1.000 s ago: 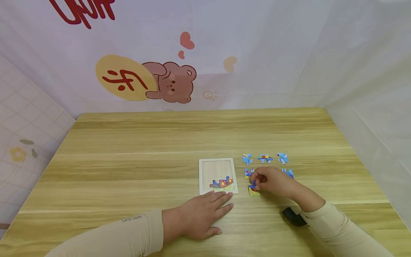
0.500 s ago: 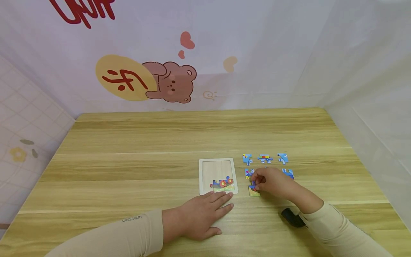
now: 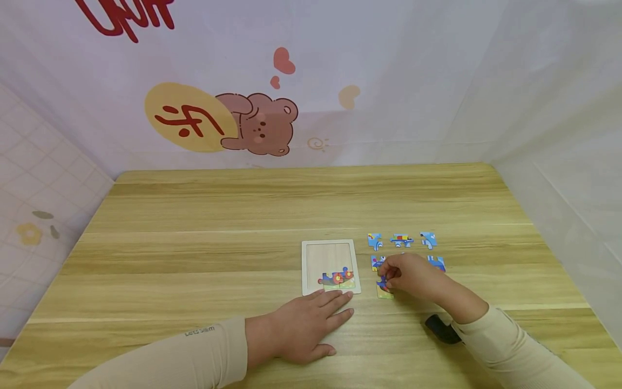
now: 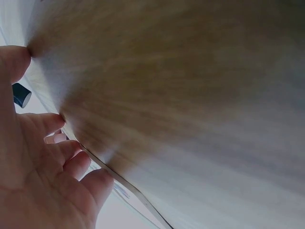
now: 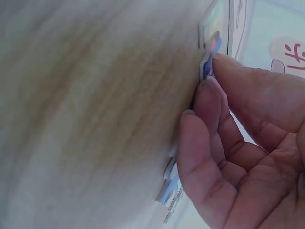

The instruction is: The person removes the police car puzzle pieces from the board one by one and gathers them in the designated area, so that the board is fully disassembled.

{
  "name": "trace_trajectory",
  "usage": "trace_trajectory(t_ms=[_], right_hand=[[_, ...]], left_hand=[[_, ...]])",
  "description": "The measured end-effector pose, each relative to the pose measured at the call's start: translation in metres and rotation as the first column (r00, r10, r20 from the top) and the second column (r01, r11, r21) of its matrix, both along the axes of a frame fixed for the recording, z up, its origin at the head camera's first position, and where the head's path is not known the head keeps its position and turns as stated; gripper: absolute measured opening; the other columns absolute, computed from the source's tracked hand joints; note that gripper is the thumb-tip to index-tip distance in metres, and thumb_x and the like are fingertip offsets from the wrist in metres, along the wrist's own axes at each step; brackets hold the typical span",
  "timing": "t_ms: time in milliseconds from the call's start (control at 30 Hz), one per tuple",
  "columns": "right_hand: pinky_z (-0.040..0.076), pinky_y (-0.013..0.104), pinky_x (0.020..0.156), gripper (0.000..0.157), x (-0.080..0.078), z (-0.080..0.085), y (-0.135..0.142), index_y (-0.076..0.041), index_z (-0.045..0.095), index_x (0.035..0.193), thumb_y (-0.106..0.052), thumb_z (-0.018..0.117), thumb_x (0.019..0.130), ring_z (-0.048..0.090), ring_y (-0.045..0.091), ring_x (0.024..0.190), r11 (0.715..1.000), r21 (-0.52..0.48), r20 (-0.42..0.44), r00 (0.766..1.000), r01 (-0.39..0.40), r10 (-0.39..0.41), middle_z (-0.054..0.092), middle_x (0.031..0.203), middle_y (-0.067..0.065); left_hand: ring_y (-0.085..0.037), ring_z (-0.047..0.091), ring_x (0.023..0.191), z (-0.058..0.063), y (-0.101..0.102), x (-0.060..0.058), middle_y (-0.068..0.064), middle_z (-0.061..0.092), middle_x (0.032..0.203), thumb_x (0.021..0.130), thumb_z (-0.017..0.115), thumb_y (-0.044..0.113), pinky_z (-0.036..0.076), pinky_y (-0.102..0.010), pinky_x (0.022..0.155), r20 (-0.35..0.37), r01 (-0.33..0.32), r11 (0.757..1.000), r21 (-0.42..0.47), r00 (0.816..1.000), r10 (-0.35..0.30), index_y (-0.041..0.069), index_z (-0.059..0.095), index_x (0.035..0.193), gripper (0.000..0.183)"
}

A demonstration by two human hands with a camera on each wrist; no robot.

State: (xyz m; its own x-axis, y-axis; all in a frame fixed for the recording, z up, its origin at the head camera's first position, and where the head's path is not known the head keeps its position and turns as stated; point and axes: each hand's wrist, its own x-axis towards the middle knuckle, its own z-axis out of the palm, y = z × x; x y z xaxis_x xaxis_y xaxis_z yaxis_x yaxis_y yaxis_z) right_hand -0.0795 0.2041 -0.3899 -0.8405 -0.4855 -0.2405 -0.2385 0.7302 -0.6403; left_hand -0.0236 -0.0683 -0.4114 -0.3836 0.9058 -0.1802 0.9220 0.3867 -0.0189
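Observation:
My right hand [image 3: 413, 276] pinches a jigsaw puzzle piece [image 3: 384, 292] between thumb and fingertips, to the right of a pale wooden puzzle frame [image 3: 305, 270]. Yellow-green and blue show on that piece, and the fingers hide its upper part. In the right wrist view the pinched puzzle piece [image 5: 208, 64] stays close to the table surface. My left hand [image 3: 311, 327] lies spread on the table, fingertips right at the frame's near edge. Two joined pieces [image 3: 338, 280], with red wheels and a blue knob, sit in the frame's lower right.
Several loose puzzle pieces lie in rows beyond and beside the right hand, among them a colourful piece [image 3: 401, 239], a blue corner piece [image 3: 428, 240] and another blue piece [image 3: 437, 263]. A black device [image 3: 442, 328] sits below the right wrist. White curtains surround the wooden table [image 3: 194, 216].
The pinched puzzle piece has shifted very slightly toward the near side of the table, under the right fingertips. My left hand and the frame have stayed in place.

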Motion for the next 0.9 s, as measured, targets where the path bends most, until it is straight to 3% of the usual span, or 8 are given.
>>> trace_trajectory(t_ms=[900], right_hand=[[0.05,0.026,0.066,0.011,0.0001,0.0013,-0.0023,-0.003,0.07,0.087,0.006,0.069,0.081,0.057,0.009,0.073,1.0,0.002,0.027,0.999,-0.021,0.021,0.067,0.079,-0.003]], left_hand=[[-0.021,0.026,0.144,-0.0001,0.0006,0.0012,-0.008,0.026,0.158,0.099,0.036,0.054,0.028,-0.032,0.113,-0.031,0.003,1.0,-0.003,1.0,-0.003,0.015,0.033,0.151,0.065]])
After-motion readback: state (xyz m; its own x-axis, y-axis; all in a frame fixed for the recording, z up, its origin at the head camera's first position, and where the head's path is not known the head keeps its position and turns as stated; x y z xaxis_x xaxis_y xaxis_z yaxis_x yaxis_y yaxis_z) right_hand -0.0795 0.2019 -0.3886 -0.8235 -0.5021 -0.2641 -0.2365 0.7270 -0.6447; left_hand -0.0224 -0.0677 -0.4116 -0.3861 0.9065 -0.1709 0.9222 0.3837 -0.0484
